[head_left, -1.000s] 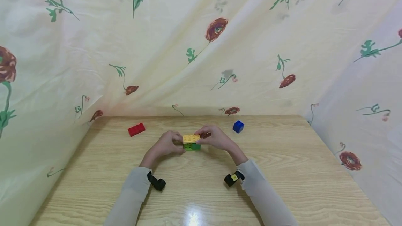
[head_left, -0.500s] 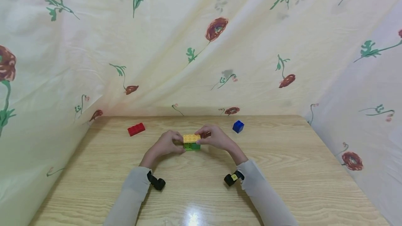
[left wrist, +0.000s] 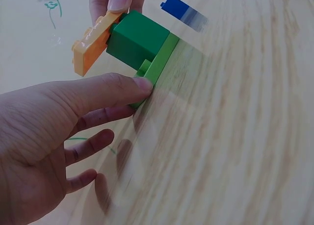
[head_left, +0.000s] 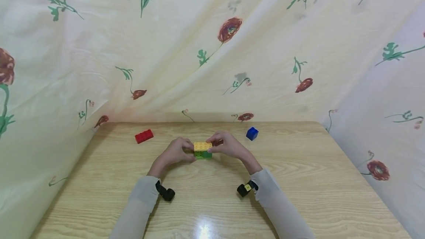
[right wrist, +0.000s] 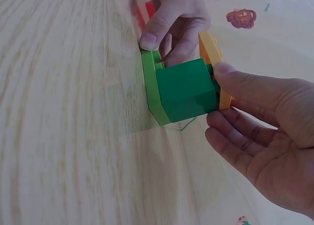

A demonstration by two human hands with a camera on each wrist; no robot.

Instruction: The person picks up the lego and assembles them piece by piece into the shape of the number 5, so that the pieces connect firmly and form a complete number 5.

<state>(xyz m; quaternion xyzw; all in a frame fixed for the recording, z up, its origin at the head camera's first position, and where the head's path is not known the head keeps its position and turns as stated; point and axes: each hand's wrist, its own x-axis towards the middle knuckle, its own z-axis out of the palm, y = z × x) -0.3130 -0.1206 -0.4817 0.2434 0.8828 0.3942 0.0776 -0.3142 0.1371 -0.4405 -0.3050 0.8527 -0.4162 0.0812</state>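
My left hand [head_left: 176,152] pinches one end of a light green building plate [left wrist: 162,58] low at the tabletop. A dark green block [right wrist: 186,90] stands on the other end of that plate, towards the right. Over the block lies a yellow-orange studded plate [head_left: 203,146], overhanging to the left. Part of the block's studs shows under it in both wrist views. My right hand [head_left: 229,146] pinches this yellow plate at its right end, thumb at the near side. Between the two plates on the left there is a gap.
A red studded brick [head_left: 144,136] lies at the back left of the wooden table [head_left: 206,198]. At the back right is a small blue brick [head_left: 252,134]. A flowered cloth [head_left: 186,47] hangs behind the table and along both sides.
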